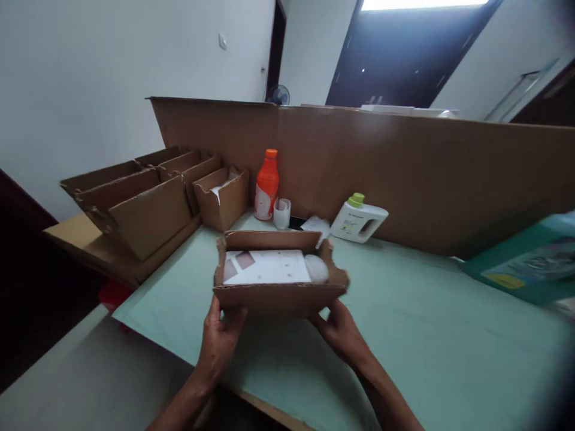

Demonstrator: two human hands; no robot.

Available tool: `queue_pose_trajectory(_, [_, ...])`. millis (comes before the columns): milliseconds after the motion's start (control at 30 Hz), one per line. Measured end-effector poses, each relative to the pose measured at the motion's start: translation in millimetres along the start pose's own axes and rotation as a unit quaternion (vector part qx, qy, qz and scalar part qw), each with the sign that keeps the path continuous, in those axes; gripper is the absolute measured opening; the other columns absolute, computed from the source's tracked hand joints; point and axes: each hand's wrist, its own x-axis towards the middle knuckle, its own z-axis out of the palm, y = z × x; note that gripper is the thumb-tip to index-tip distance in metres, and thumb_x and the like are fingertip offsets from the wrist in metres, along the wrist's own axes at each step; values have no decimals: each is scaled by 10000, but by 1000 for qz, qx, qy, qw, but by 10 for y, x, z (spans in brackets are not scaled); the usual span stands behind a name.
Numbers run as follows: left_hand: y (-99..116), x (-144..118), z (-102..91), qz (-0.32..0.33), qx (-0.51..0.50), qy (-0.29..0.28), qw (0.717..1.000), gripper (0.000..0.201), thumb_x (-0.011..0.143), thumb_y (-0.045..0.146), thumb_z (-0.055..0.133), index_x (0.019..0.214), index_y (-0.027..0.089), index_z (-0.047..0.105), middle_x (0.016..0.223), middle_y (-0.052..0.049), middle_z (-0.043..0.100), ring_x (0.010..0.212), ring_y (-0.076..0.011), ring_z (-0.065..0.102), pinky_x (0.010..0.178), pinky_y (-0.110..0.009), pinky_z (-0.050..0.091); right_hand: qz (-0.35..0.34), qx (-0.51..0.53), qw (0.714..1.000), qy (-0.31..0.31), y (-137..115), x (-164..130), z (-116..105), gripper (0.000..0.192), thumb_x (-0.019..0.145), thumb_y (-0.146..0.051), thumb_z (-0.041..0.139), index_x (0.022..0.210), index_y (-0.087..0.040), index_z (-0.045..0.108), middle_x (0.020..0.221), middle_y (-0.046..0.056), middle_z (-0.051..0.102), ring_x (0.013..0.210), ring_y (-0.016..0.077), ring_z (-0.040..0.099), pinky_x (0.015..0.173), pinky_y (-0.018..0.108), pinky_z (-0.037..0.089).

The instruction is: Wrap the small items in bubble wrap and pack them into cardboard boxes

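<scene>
Both hands grip an open cardboard box just above the pale green table: the left hand closes on its near left corner, the right hand on its near right. A white sheet lies inside.

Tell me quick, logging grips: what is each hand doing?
Left hand: closed on the near wall of the small open brown cardboard box.
Right hand: gripping the same box.

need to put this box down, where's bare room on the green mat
Bare: mat right of the held box, between the white jug and teal carton. Crowded: back-left, by the orange bottle and stacked boxes.
</scene>
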Motion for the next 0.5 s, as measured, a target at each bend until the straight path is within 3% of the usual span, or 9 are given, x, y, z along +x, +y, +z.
queue_pose_trajectory(100, [-104,173,-284,11,21,119,993,607,865,497,639,1374,206,482,1270,-115,664,1132,-250,652,962,-352,529,-83,95,987,-101,-217,683,526,411,741,-311,650,1124,-162,647,1041,90,722,970,259,651,867,388,535])
queue_pose_trajectory(233, [-224,419,-607,27,65,231,970,618,880,462,623,1423,218,458,1295,-107,640,1181,-254,628,1035,-367,490,-124,133,963,-200,-452,1515,1240,429,671,-232,694,1093,-161,669,1040,55,729,918,224,660,816,340,551])
queue_pose_trajectory(367, [-270,686,-780,22,65,257,964,689,887,392,610,1515,242,369,1466,-124,521,1330,-291,527,1144,-423,395,-122,125,967,-184,-545,1990,1836,543,688,-146,672,1225,-206,626,1119,27,719,1018,219,653,885,333,537])
queue_pose_trajectory(500, [-319,929,-793,26,49,243,968,764,898,367,597,1573,255,258,1582,-126,390,1428,-307,422,1204,-471,303,-76,93,986,-112,-502,2144,2265,605,789,-190,636,1382,-198,514,1280,113,656,1174,285,605,1041,459,460])
